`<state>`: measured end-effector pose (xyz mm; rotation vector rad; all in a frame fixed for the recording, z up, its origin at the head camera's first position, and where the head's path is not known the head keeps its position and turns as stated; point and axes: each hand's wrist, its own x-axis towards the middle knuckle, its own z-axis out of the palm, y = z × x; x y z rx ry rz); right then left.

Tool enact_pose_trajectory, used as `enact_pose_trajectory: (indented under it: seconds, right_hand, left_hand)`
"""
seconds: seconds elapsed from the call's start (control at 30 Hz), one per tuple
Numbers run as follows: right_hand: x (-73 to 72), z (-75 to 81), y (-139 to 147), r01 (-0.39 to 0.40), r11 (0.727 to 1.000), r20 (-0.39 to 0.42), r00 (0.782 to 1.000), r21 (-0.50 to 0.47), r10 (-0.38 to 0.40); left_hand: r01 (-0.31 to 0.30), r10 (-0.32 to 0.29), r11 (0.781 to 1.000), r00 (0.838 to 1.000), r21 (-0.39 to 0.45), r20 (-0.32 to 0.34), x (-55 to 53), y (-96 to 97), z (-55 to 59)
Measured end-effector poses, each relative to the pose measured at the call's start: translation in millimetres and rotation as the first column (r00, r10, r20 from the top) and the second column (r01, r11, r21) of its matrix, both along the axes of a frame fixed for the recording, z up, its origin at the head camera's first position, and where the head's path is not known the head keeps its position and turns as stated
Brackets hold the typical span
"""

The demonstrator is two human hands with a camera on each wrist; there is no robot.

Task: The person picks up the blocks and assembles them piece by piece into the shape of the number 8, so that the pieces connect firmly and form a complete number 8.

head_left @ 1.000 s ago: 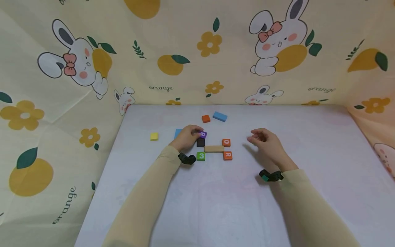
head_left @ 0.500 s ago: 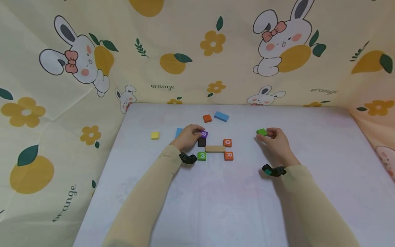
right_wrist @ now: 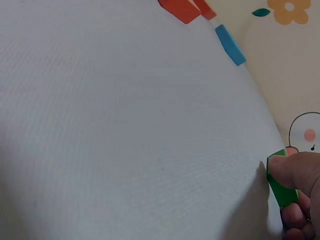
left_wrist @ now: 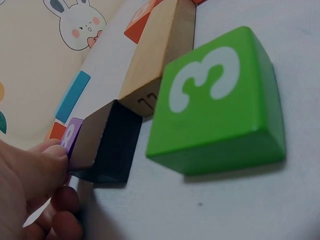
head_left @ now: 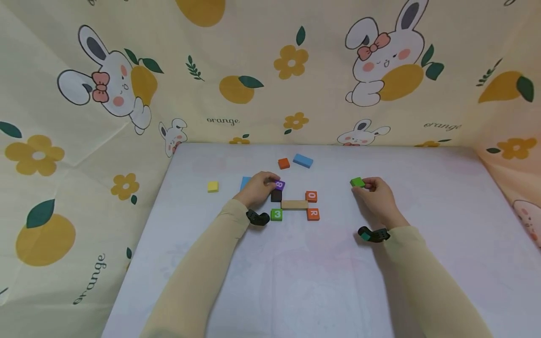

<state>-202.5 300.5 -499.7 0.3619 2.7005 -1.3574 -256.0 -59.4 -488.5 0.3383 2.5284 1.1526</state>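
Observation:
My left hand (head_left: 256, 189) pinches a purple block (head_left: 280, 185) marked 8, which sits at the far side of a black block (head_left: 276, 196). In the left wrist view the thumb presses on the purple block (left_wrist: 73, 131), right against the black one. A plain wooden block (head_left: 294, 205) extends rightward from the black block's near corner. Closer to me lies a green block (head_left: 276, 215) with a 3. Orange blocks marked O (head_left: 311, 196) and R (head_left: 313, 214) flank the wooden block's right end. Off to the right, my right hand (head_left: 379, 197) holds another green block (head_left: 357, 182) between thumb and fingers, above the table.
Behind the arrangement lie an orange block (head_left: 284, 163) and a long blue block (head_left: 303, 160). Another blue block (head_left: 245, 182) is partly hidden by my left hand, with a yellow block (head_left: 213, 187) farther left. A rabbit-print cloth (head_left: 253, 103) rises at the table's back edge.
A second ago no block showed in my right fingers; the green block came into sight there as the hand turned and shifted slightly right. My left hand stays on the purple block.

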Motion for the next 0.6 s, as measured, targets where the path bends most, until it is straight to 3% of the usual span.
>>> enact_pose_trajectory:
  seconds: [0.13, 0.33, 0.6]
  right_hand:
    - [0.0, -0.6, -1, -0.027, 0.999, -0.011, 1.0, 0.037, 0.028]
    - [-4.1, -0.1, -10, -0.143, 0.985, -0.041, 0.988, 0.093, 0.147]
    - [-18.5, 1.2, -42, -0.239, 0.968, -0.009, 0.971, 0.075, 0.241]
  left_hand:
    - [0.001, -0.001, 1.0, 1.0, 0.011, -0.004, -0.1, -0.9, -1.6]
    - [-0.014, 0.014, 1.0, 1.0, 0.008, 0.006, -0.5, -2.4, -2.2]
    - [-0.008, 0.008, 1.0, 1.0, -0.015, 0.011, -1.9, -0.9, -2.7]
